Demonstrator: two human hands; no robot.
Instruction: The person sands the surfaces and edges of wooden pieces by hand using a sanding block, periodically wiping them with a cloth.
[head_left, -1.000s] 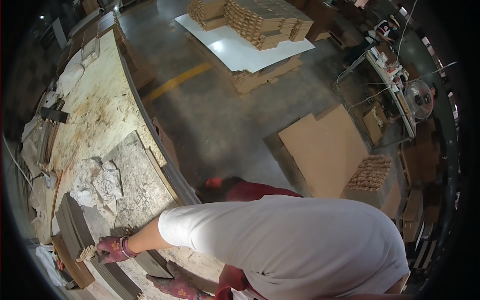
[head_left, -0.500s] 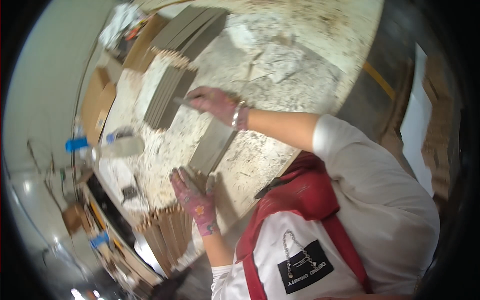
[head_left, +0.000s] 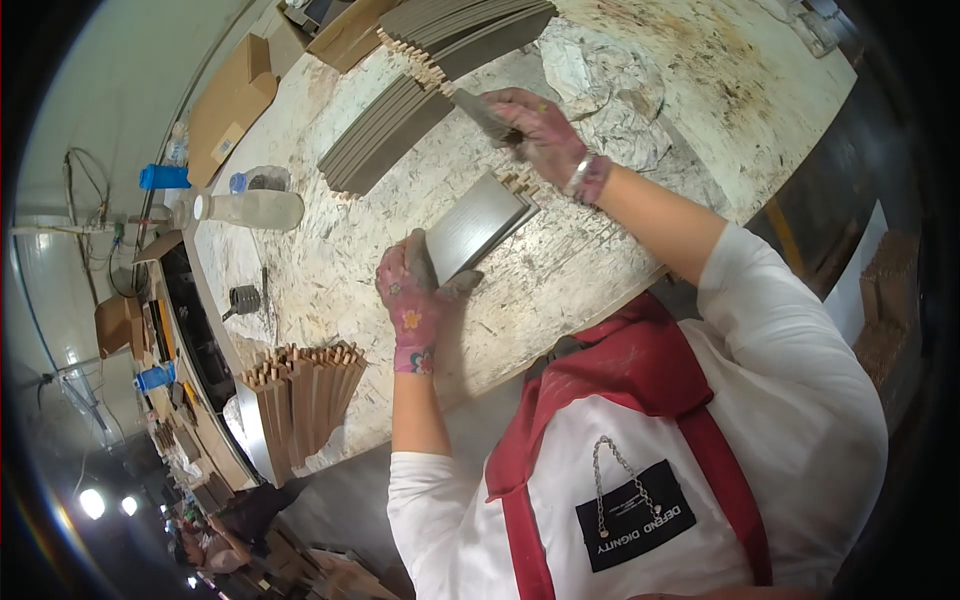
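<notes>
Pink floral work gloves cover both my hands. My left hand [head_left: 420,290] is closed around the near left end of a small stack of grey panels [head_left: 478,225] lying on the table. Wooden pegs [head_left: 522,184] stick out at the stack's far end. Past that end, raised above the table, my right hand [head_left: 535,130] is closed on a flat grey pad [head_left: 484,115]; its exact kind is hard to make out. A silvery band circles my right wrist.
Long rows of grey panels with pegs [head_left: 390,135] lie across the stained table [head_left: 560,262]. More pegged pieces [head_left: 305,400] stand at the near left edge. A clear bottle [head_left: 255,209], crumpled sheeting [head_left: 620,95] and cardboard boxes [head_left: 232,110] lie around. Another person [head_left: 215,550] is far off, lower left.
My right hand has lifted off the panel stack and moved rightward and away from me with the pad. My left hand still holds the stack's end. The view has shifted.
</notes>
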